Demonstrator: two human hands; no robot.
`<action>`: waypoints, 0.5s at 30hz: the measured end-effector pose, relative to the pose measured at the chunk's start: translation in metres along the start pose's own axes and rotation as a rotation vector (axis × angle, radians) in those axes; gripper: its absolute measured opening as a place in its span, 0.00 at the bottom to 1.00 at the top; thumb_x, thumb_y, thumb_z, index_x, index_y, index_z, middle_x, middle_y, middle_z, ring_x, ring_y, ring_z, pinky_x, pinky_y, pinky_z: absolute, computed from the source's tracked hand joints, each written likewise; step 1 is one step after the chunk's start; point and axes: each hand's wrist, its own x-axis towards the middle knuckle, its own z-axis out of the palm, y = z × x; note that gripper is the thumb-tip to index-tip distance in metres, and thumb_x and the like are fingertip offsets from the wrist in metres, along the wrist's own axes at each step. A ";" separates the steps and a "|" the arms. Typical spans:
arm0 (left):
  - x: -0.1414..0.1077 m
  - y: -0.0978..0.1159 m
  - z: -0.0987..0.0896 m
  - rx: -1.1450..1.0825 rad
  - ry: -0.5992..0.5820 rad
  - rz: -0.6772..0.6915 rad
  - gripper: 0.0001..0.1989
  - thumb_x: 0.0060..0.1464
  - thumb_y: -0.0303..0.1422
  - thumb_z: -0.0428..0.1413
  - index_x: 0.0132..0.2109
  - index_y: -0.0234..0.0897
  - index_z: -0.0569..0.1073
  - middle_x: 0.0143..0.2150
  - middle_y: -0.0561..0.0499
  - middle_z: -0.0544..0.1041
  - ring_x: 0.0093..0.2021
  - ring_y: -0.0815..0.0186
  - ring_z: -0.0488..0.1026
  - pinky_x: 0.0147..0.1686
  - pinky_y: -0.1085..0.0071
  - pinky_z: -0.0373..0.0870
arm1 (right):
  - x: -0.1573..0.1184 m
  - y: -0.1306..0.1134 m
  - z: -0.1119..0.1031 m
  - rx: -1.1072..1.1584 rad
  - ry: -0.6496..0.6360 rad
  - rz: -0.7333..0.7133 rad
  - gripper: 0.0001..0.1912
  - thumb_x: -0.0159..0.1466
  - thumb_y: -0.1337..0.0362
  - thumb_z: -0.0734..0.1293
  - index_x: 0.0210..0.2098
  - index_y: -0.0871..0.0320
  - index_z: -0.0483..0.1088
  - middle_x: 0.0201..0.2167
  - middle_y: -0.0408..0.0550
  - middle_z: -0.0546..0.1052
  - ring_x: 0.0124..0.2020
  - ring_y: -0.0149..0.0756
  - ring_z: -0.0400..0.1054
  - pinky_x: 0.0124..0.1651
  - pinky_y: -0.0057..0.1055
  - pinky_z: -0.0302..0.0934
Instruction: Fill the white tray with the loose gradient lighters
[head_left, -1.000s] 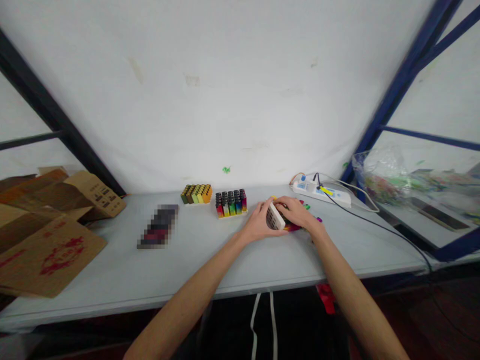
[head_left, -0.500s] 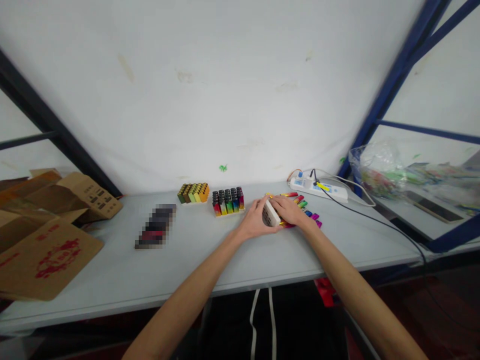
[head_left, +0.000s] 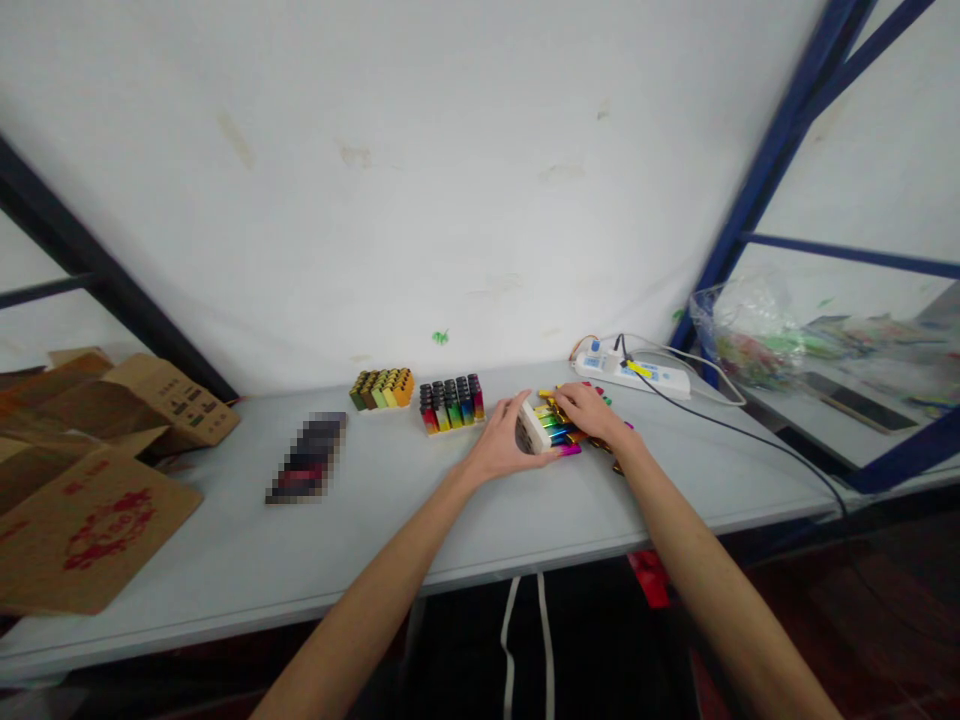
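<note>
My left hand (head_left: 499,440) is wrapped round a white tray (head_left: 534,430), which is tipped on its side with its slotted base towards my palm. Shiny coloured lighters (head_left: 559,432) stick out of the tray's right side, in yellow, green, blue and purple. Bent over them from the right, my right hand (head_left: 589,410) has its fingers closed on lighters near the tray's upper edge. More lighters lie under and beside this hand, partly hidden by it. Left of my hands, a filled tray of black-topped rainbow lighters (head_left: 452,403) stands upright.
A block of yellow and olive lighters (head_left: 382,389) stands near the wall. A blurred-out dark object (head_left: 309,458) lies left, beside open cardboard boxes (head_left: 112,510). Behind my right hand is a power strip (head_left: 634,374) with a black cable. Plastic bags (head_left: 757,335) sit far right.
My right hand has drawn back slightly from the tray, uncovering coloured lighters at its right side. The lighters fanned out to the right now show less. My left hand keeps its hold.
</note>
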 end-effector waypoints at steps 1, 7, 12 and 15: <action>0.002 -0.001 0.002 -0.004 0.005 -0.003 0.55 0.45 0.53 0.69 0.73 0.42 0.53 0.64 0.40 0.64 0.66 0.48 0.66 0.68 0.54 0.60 | 0.000 0.000 -0.002 -0.001 -0.003 0.005 0.20 0.73 0.65 0.57 0.28 0.59 0.73 0.31 0.50 0.78 0.32 0.38 0.67 0.40 0.31 0.56; 0.008 -0.005 0.013 0.003 -0.009 -0.006 0.58 0.45 0.54 0.69 0.75 0.43 0.49 0.67 0.39 0.62 0.69 0.48 0.63 0.69 0.54 0.59 | -0.001 -0.017 -0.003 0.063 0.063 -0.034 0.17 0.74 0.65 0.56 0.44 0.60 0.77 0.44 0.54 0.81 0.44 0.40 0.72 0.51 0.33 0.59; 0.008 -0.010 0.014 -0.008 -0.002 0.007 0.59 0.45 0.53 0.70 0.75 0.43 0.48 0.68 0.39 0.62 0.70 0.48 0.61 0.70 0.54 0.57 | -0.002 -0.039 0.009 -0.097 -0.060 -0.130 0.15 0.74 0.66 0.58 0.44 0.64 0.76 0.43 0.59 0.80 0.45 0.44 0.71 0.54 0.37 0.59; 0.007 -0.011 0.014 -0.008 0.007 0.015 0.59 0.45 0.51 0.70 0.75 0.43 0.47 0.68 0.39 0.63 0.69 0.49 0.62 0.70 0.54 0.57 | -0.003 -0.041 0.015 -0.206 -0.096 -0.187 0.16 0.75 0.67 0.57 0.48 0.66 0.75 0.46 0.62 0.79 0.50 0.46 0.69 0.59 0.40 0.57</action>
